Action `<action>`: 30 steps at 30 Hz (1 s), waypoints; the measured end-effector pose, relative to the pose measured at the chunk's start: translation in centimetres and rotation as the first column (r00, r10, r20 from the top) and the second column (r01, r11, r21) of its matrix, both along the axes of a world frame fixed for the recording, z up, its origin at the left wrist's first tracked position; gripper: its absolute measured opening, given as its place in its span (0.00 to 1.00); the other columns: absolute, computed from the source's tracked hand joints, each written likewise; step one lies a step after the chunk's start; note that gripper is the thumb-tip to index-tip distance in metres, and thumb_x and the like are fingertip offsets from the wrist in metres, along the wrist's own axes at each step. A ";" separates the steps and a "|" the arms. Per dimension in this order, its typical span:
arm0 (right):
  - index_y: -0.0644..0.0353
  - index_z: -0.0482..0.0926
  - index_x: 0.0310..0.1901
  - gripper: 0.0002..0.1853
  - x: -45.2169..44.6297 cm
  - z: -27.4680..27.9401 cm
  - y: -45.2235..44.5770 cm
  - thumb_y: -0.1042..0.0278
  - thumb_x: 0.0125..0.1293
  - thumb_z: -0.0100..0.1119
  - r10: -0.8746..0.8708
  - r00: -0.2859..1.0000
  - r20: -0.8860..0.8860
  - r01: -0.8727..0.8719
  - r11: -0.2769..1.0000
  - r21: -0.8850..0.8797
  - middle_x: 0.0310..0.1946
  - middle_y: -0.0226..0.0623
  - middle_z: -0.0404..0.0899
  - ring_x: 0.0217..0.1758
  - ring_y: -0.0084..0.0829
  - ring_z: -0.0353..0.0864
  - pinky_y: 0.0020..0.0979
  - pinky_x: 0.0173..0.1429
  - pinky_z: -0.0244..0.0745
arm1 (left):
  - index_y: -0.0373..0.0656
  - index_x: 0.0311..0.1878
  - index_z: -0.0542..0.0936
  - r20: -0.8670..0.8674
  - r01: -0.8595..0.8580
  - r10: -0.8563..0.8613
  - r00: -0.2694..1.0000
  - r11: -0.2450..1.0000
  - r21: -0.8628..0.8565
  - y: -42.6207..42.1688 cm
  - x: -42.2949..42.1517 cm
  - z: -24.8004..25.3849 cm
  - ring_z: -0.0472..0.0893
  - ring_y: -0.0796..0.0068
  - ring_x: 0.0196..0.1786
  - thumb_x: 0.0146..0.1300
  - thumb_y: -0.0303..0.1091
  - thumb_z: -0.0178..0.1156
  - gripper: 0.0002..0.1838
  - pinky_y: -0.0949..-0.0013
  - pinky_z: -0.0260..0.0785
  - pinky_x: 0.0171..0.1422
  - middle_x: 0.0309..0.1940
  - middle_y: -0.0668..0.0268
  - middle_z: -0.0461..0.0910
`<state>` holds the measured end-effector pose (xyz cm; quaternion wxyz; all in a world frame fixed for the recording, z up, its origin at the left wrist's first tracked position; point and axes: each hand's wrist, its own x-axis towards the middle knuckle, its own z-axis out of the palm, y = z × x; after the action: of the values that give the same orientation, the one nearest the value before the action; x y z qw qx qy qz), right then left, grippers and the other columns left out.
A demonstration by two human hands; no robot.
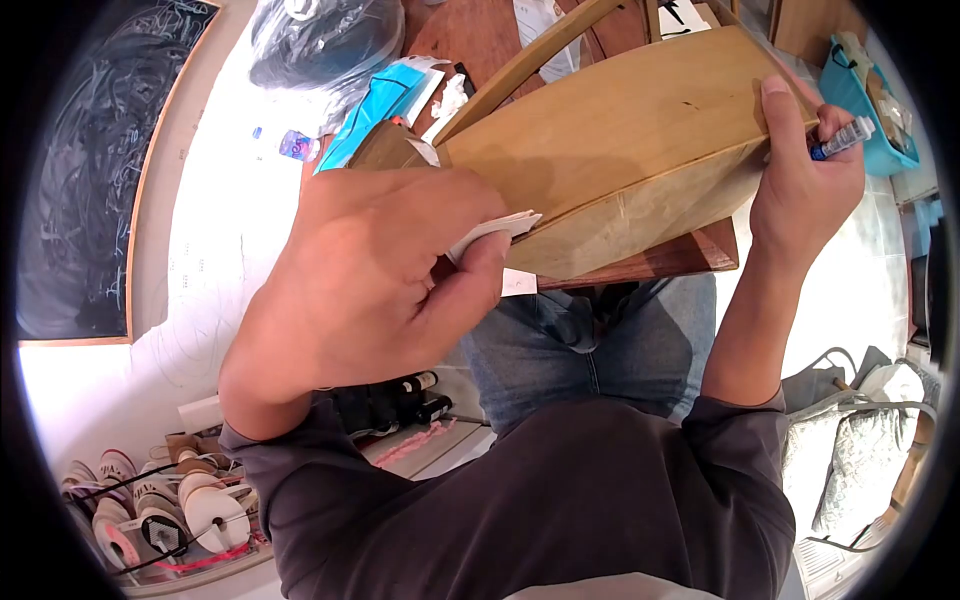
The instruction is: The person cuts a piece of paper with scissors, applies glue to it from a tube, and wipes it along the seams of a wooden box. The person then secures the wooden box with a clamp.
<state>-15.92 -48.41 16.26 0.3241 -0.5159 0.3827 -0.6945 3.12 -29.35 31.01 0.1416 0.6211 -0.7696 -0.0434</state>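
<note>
A long, yellowish wooden piece (620, 120), shaped like a boat hull with a broad curved face and a narrower side, lies tilted above a dark wooden table. My left hand (370, 270) pinches a folded piece of pale, stiff paper (495, 230) between thumb and fingers, right at the near left end of the wood. On the far right end, my right hand (805, 180) grips the wood, thumb on the top face and other fingers mostly hidden behind. A small blue and silver tube (845, 138) sticks out from between those right fingers.
The reddish-brown table (690, 255) stands against my lap. Behind the wood are a curved wooden strip (540, 65), a bright blue packet (375, 110) and a plastic-wrapped bundle (325, 45). Shoes (215, 510) fill a rack lower left; a turquoise bin (865, 110) stands right.
</note>
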 end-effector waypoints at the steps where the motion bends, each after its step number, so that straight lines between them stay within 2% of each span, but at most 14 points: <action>1: 0.54 0.70 0.32 0.21 0.0 0.0 0.0 0.62 0.62 0.80 0.000 1.000 -0.003 0.000 1.000 0.001 0.27 0.18 0.69 0.29 0.11 0.62 0.17 0.34 0.56 | 0.31 0.37 0.85 -0.001 -0.005 0.005 1.000 1.000 0.003 0.0 0.0 0.0 0.86 0.70 0.23 0.58 0.19 0.66 0.03 0.72 0.75 0.26 0.25 0.59 0.84; 5: 0.54 0.70 0.32 0.21 0.1 -0.1 -0.1 0.62 0.62 0.80 -0.008 0.999 0.046 0.006 0.999 0.038 0.27 0.18 0.69 0.28 0.11 0.62 0.17 0.34 0.56 | 0.31 0.37 0.85 -0.015 -0.018 0.019 1.000 0.999 0.028 0.2 0.0 -0.1 0.86 0.69 0.22 0.58 0.20 0.66 0.04 0.71 0.75 0.26 0.24 0.58 0.84; 11: 0.54 0.71 0.32 0.21 0.0 -0.2 -0.3 0.60 0.61 0.81 -0.026 0.999 0.030 0.024 0.999 0.042 0.28 0.19 0.70 0.29 0.12 0.63 0.17 0.35 0.58 | 0.31 0.37 0.84 -0.030 -0.004 0.005 1.000 0.999 0.053 0.0 0.5 -0.1 0.85 0.68 0.21 0.59 0.19 0.65 0.03 0.72 0.74 0.25 0.24 0.57 0.84; 13: 0.55 0.71 0.32 0.21 -0.1 -0.2 -0.3 0.59 0.61 0.81 -0.036 0.999 -0.036 0.036 0.999 0.000 0.28 0.19 0.70 0.30 0.12 0.64 0.17 0.36 0.58 | 0.31 0.37 0.84 -0.028 -0.004 0.006 1.000 0.998 0.063 0.0 0.4 0.0 0.85 0.68 0.21 0.59 0.19 0.65 0.03 0.72 0.73 0.25 0.24 0.57 0.84; 20: 0.56 0.72 0.31 0.21 0.2 0.1 0.0 0.59 0.61 0.80 -0.050 0.998 -0.031 0.051 0.998 0.029 0.29 0.19 0.70 0.30 0.13 0.63 0.17 0.36 0.59 | 0.32 0.35 0.83 -0.024 -0.028 0.031 0.999 0.993 0.119 0.1 0.4 0.4 0.84 0.68 0.20 0.58 0.18 0.64 0.03 0.70 0.72 0.24 0.23 0.58 0.83; 30: 0.57 0.73 0.30 0.20 0.2 0.1 0.1 0.61 0.62 0.79 -0.019 1.000 0.006 0.019 1.000 0.018 0.28 0.19 0.70 0.30 0.12 0.62 0.18 0.36 0.58 | 0.33 0.35 0.84 0.031 0.005 -0.008 1.000 0.996 0.085 0.8 0.6 0.6 0.80 0.66 0.19 0.56 0.19 0.66 0.04 0.69 0.70 0.24 0.23 0.59 0.81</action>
<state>-15.71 -48.33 16.38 0.3231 -0.5072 0.3928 -0.6958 3.73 -28.56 31.63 0.1029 0.6247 -0.7712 -0.0671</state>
